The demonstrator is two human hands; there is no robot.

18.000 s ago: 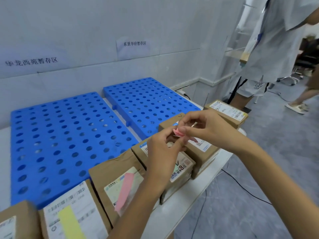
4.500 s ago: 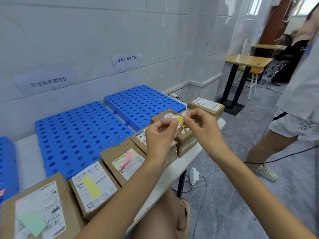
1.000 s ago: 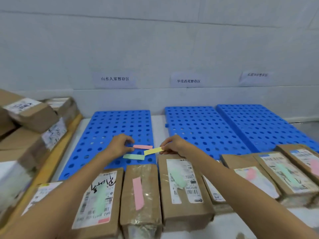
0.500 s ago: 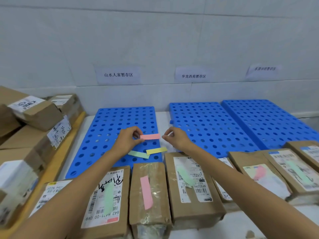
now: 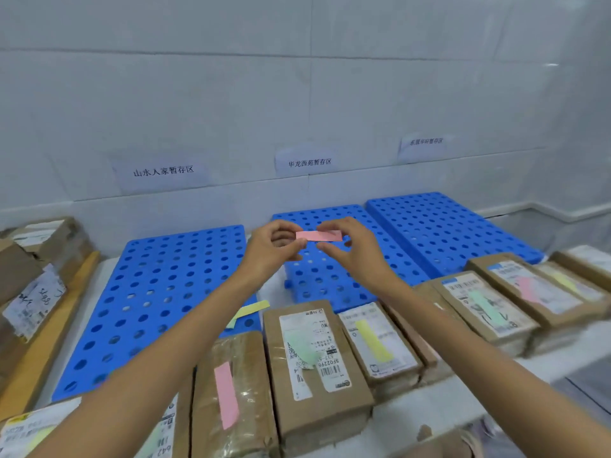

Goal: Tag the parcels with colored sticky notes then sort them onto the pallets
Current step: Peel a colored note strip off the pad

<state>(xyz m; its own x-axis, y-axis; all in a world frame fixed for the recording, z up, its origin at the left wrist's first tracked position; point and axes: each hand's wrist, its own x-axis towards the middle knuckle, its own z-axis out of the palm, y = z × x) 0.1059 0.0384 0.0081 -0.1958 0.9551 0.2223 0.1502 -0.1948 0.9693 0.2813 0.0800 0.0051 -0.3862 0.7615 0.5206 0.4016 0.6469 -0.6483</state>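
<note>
Both hands hold a pink sticky note strip [image 5: 319, 235] in the air above the middle blue pallet [image 5: 325, 285]. My left hand [image 5: 272, 251] pinches its left end. My right hand [image 5: 352, 254] has its fingers curled at the right end. A yellow strip [image 5: 253, 309] lies on the left blue pallet [image 5: 155, 292], with a green one [image 5: 231, 323] mostly hidden under my left forearm. A row of brown parcels runs along the front: one tagged pink [image 5: 231, 391], one green [image 5: 310, 355], one yellow [image 5: 377, 345], and several more tagged ones to the right [image 5: 489, 305].
A third blue pallet [image 5: 446, 233] lies at the right, against the white tiled wall. Paper signs [image 5: 163, 171] hang on the wall above each pallet. At the left stands a stack of untagged parcels [image 5: 29, 279] beside a wooden board [image 5: 43, 342].
Both hands have lifted the pink strip off the left pallet and carried it up and to the right. The yellow and green strips stay on the pallet.
</note>
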